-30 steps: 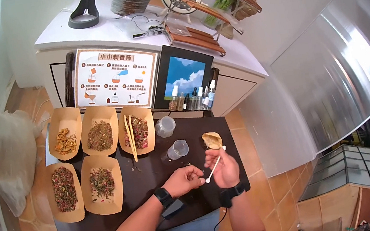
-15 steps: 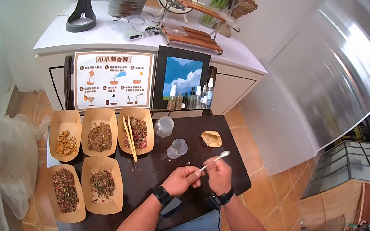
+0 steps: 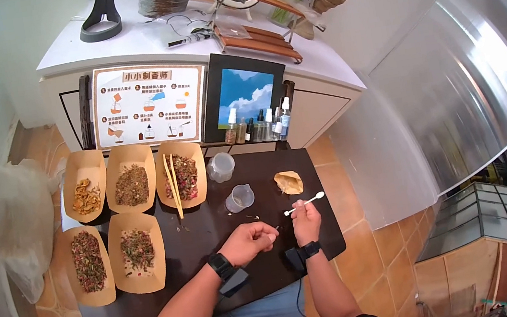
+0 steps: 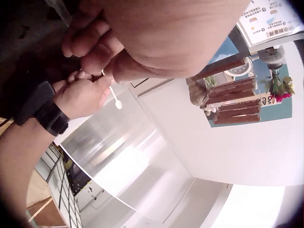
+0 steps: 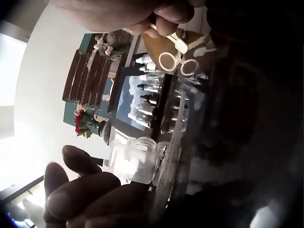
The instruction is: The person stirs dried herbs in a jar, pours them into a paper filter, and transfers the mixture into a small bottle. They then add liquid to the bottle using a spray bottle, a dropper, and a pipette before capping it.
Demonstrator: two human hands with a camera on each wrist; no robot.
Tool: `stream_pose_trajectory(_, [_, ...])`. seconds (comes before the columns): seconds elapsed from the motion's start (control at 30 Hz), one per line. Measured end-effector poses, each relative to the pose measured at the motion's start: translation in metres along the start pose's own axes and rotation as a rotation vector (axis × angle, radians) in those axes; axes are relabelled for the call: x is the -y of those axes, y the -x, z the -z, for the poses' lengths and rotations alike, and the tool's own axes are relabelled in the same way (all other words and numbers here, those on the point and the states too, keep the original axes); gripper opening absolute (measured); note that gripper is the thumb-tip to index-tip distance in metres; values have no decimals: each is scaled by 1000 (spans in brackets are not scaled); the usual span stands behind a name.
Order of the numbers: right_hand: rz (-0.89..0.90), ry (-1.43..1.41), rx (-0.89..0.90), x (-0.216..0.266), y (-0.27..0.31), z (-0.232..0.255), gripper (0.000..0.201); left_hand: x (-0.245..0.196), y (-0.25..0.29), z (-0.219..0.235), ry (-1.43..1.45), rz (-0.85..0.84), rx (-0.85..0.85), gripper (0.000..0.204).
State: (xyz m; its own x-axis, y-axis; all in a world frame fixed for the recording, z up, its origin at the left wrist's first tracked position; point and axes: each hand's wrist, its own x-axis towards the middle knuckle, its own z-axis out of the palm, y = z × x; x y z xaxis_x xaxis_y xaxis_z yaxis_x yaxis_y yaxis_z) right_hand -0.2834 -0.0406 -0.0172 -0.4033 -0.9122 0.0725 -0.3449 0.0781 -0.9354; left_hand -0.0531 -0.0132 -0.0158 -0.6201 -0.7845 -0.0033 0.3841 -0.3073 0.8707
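Note:
A small white spoon is pinched between the thumb and fingers of my right hand, over the right part of the dark table. Its rounded bowl points right and its thin handle end sticks out to the left. To the left of it, my left hand hovers with loosely curled fingers, thumb and fingertip close together. The right wrist view shows the left fingers apart from the spoon handle. Beyond the right hand lies a crumpled tan paper-like piece. A clear plastic cup stands beyond the left hand.
A second clear container stands behind the cup. Several paper trays of dried plant material fill the table's left side, with wooden tweezers on one. Small bottles and an instruction board stand at the back.
The left hand's fingertips were at the spoon's end and are now apart from it. The right hand has moved slightly away, and the spoon has turned, bowl now to the right.

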Motion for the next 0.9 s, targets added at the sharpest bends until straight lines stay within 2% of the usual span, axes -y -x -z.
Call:
stream_pose_trajectory(0.17, [12, -4, -2, -4, -4, 0, 34, -14, 3, 0, -93, -84, -69, 19])
stream_pose_trajectory(0.2, [-15, -22, -3, -6, -5, 0, 35, -33, 9, -4, -92, -121, -134, 18])
stream_pose_trajectory(0.23, [71, 5, -9, -2, -3, 0, 35, -47, 15, -8, -89, -146, -196, 18])
stream_pose_trajectory(0.3, [41, 14, 4, 2, -2, 1, 35, -61, 18, -9, -58, -254, -264, 20])
stream_pose_trajectory(0.43, [19, -6, -8, 0, -2, 1, 34, -102, 33, -21, -91, -434, -314, 22])
stream_pose_trajectory(0.47, [27, 0, -10, 0, -2, 1, 34, -115, 40, -25, -94, -434, -309, 22])
stream_pose_trajectory(0.53, [35, 6, -15, 1, -4, 0, 34, -143, 57, -32, -392, -785, -241, 25])
stream_pose_trajectory(0.6, [-3, -43, 2, -3, -3, 1, 34, -176, 68, -51, -505, -1098, -166, 29])
stream_pose_trajectory(0.63, [-9, -40, 0, -4, -3, 1, 34, -189, 78, -62, -506, -1142, -141, 30])
stream_pose_trajectory(0.67, [-6, -49, 1, -5, -4, 1, 34, -196, 85, -70, -569, -1217, -147, 36])
stream_pose_trajectory(0.7, [-2, -58, 2, -6, -4, 1, 34, -195, 88, -74, -567, -1213, -149, 36])
stream_pose_trajectory(0.73, [-5, -63, 10, -7, -4, 1, 34, -194, 90, -77, -664, -1410, -220, 16])
stream_pose_trajectory(0.77, [-7, -62, 11, -7, -4, 1, 34, -193, 93, -80, -762, -1608, -292, 16])
stream_pose_trajectory(0.8, [0, -64, 16, -9, -5, 2, 33, -192, 102, -82, -762, -1606, -294, 16])
stream_pose_trajectory(0.83, [8, -66, 22, -8, -5, 1, 32, -192, 113, -83, -818, -1528, -262, 21])
stream_pose_trajectory(0.87, [5, -63, 24, -8, -5, 1, 32, -191, 118, -83, -870, -1448, -231, 53])
stream_pose_trajectory(0.9, [-19, -88, 27, -3, -5, 1, 31, -189, 115, -85, -869, -1444, -237, 53])
